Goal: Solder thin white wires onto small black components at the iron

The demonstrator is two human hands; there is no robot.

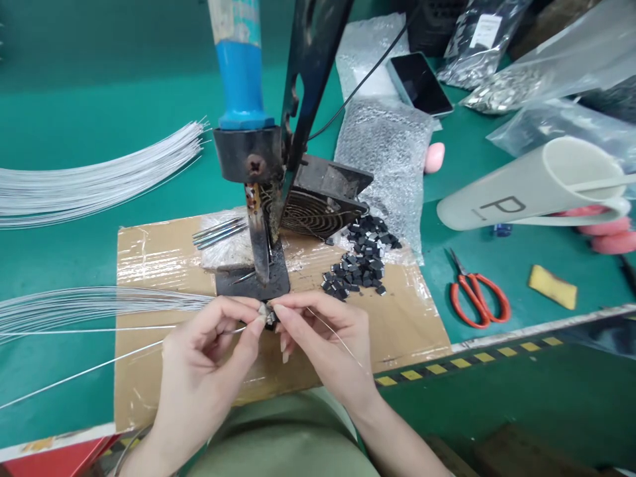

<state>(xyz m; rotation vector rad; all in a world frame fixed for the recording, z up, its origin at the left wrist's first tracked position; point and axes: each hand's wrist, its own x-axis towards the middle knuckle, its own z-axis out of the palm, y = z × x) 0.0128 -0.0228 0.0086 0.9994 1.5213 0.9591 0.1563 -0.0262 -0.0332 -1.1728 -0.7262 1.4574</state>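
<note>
My left hand [206, 364] is closed in a pinch at a small dark-and-pale metallic piece [269, 317]. A white wire [89, 372] runs from the left into that hand. My right hand [330, 338] meets it at the piece, finger and thumb pinched together, with a thin silvery wire [334, 332], like solder wire, passing through its fingers. The fingertips hide much of the piece. Just beyond it, a blue-handled soldering iron [241, 79] is clamped upright, its tip [259, 248] pointing down over a dark plate [233, 285].
Cardboard [144, 265] covers the work area. Small black connectors [362, 262] lie piled by a fan [318, 205]. White wire bundles [99, 185] extend left. At right are red-handled scissors [479, 298], a yellow sponge [552, 287], a large white cup [511, 189] and a phone [420, 83].
</note>
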